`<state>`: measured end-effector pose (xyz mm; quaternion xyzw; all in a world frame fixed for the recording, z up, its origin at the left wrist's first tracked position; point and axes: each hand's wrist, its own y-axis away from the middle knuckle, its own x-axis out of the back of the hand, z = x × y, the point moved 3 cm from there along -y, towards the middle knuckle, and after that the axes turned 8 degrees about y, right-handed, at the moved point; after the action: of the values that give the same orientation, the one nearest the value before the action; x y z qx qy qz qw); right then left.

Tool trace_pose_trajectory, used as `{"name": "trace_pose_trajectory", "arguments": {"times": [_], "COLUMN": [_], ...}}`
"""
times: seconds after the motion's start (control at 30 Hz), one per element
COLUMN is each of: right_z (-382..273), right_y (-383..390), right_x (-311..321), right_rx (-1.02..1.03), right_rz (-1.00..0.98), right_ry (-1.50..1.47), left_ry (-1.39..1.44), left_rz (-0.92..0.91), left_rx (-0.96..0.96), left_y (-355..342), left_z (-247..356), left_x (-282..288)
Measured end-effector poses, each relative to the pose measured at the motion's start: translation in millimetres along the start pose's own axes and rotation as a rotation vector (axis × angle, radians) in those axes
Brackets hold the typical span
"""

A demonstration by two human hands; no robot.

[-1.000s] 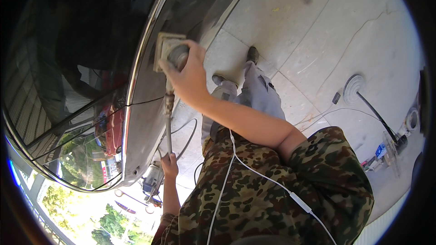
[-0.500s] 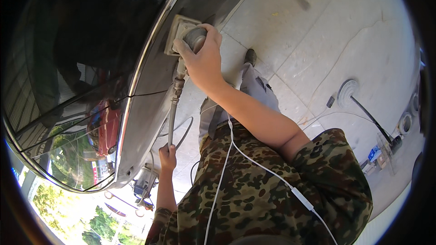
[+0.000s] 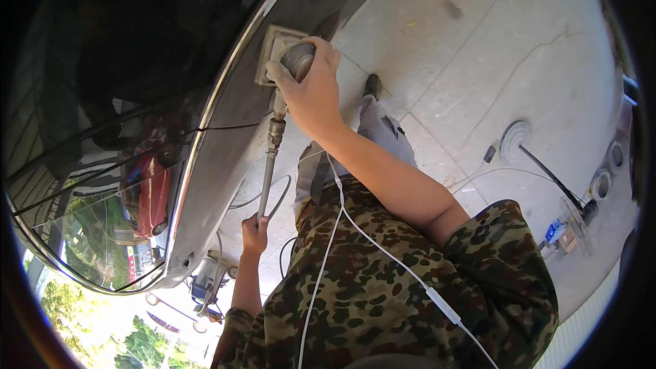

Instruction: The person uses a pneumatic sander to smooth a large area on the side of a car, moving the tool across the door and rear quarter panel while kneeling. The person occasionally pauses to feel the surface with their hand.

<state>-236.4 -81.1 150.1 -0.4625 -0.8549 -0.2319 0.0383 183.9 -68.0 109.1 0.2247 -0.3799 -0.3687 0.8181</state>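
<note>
My right hand [image 3: 316, 92] is wrapped over the round grey top of a dusty square-pad sander [image 3: 298, 61]. The sander's pad lies against the dull grey side panel [image 3: 236, 106] of a dark car, just below the bright trim strip. A metal coupling [image 3: 275, 131] joins the sander to a grey hose [image 3: 267, 181] running down toward me. Lower down, my left hand [image 3: 255, 234] is closed around that hose. The pad's working face is hidden against the panel.
The car's dark glass [image 3: 102, 116] reflects a red vehicle. A round-based stand [image 3: 514, 142] with a black pole is on the concrete floor at right, near ring-shaped rolls [image 3: 601, 184] and a blue box [image 3: 555, 231]. A wheeled machine [image 3: 206, 280] stands lower left; a white cable [image 3: 389, 260] hangs over my shirt.
The sander and my right hand sit slightly farther right and lower in the picture, while the whole view has also shifted a little. Both hands keep their holds.
</note>
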Motion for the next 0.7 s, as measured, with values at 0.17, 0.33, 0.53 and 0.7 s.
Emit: {"name": "trace_pose_trajectory", "arguments": {"times": [0.17, 0.33, 0.53, 0.7], "right_z": [-5, -3, 9, 8], "right_y": [39, 26, 28, 65], "right_x": [-20, -12, -19, -34], "right_rx": [0.028, 0.008, 0.104, 0.129], "right_rz": [-0.100, -0.065, 0.005, -0.112], "right_ry": [0.031, 0.063, 0.102, 0.081], "left_ry": [-0.133, -0.070, -0.064, -0.067], "left_rz": [-0.072, -0.086, -0.067, -0.149], "left_rx": [0.110, 0.045, 0.088, 0.058], "left_y": [24, 10, 8, 34], "left_z": [-19, -20, -30, -41], "left_x": [-2, -13, -17, -10]}}
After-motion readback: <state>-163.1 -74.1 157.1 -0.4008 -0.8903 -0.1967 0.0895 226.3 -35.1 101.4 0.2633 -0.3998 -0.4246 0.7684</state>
